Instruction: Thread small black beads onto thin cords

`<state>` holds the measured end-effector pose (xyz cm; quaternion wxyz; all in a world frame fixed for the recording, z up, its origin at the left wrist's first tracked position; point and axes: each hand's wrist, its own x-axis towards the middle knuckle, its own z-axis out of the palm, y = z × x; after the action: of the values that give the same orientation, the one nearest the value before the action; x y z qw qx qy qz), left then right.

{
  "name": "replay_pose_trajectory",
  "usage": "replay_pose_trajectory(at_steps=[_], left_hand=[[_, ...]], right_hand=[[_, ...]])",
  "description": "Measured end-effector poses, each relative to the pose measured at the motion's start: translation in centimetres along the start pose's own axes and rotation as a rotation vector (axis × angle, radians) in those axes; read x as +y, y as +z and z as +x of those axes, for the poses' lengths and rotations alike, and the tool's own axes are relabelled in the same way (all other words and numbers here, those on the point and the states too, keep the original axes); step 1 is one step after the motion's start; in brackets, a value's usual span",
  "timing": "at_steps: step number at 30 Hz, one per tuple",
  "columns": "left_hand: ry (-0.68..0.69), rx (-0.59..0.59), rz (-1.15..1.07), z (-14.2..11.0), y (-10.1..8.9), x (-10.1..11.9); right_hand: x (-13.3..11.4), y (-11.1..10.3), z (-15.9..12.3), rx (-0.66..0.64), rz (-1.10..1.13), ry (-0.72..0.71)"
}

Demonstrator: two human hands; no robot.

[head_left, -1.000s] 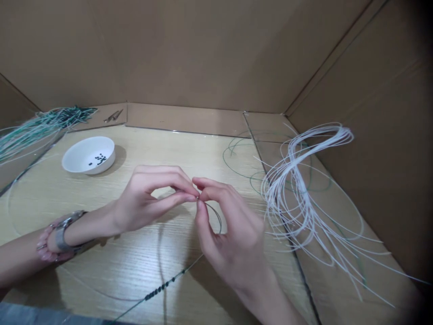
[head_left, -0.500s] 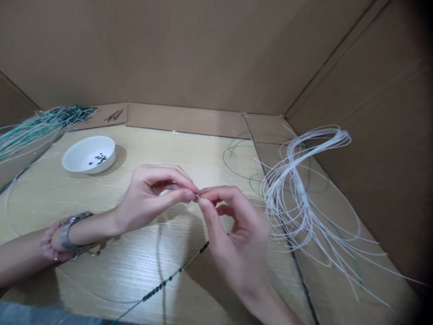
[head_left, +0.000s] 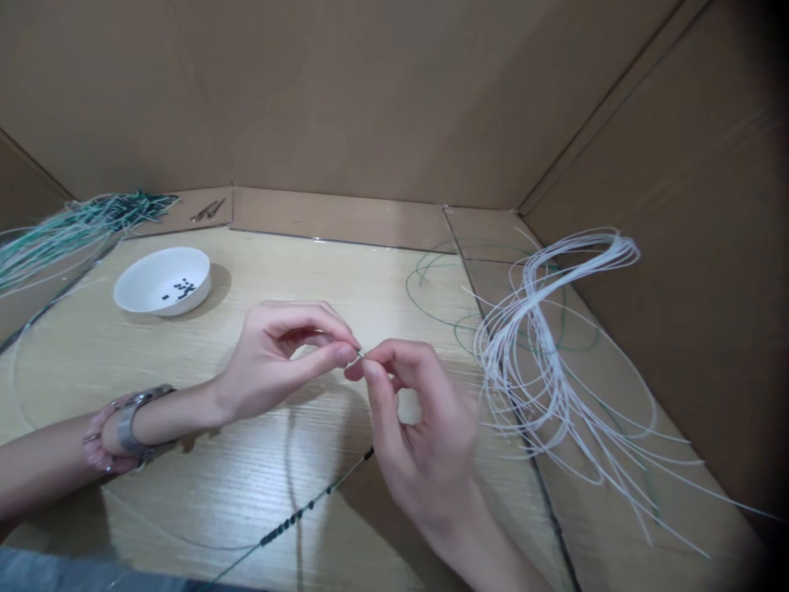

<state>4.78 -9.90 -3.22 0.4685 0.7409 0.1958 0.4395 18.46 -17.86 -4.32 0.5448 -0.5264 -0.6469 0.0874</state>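
Left hand (head_left: 280, 349) and right hand (head_left: 425, 427) pinch, apparently, a thin green cord (head_left: 349, 473) carrying small black beads (head_left: 281, 529); likely light, springy, slippery, best held near its end.

One left hand (head_left: 268, 362), one right hand (head_left: 425, 427), one pink beaded bracelet (head_left: 95, 444), one grey wristband (head_left: 126, 427), one round white bowl (head_left: 139, 288), one green beaded strand (head_left: 237, 563), one white strand bundle (head_left: 542, 308), one green-and-white strand bundle (head_left: 117, 215), two metal prongs (head_left: 215, 209) and over a dozen small black beads (head_left: 289, 522) appear at one wooden counter (head_left: 320, 275).
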Motion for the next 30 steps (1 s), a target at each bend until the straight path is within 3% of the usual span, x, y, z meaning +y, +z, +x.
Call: replay_pose_trajectory(at_steps=[18,27,30], left_hand=[[0.013,0.018,0.031,0.1,0.0,-0.2],[0.048,0.017,0.022,0.0,-0.1,-0.3],[0.074,0.008,0.034,0.0,-0.1,-0.4]], right_hand=[[0.0,0.1,-0.1,-0.014,0.039,-0.048],[0.3,-1.0,1.0,0.212,-0.104,-0.248],[0.3,-1.1,1.1,0.205,-0.116,-0.293]])
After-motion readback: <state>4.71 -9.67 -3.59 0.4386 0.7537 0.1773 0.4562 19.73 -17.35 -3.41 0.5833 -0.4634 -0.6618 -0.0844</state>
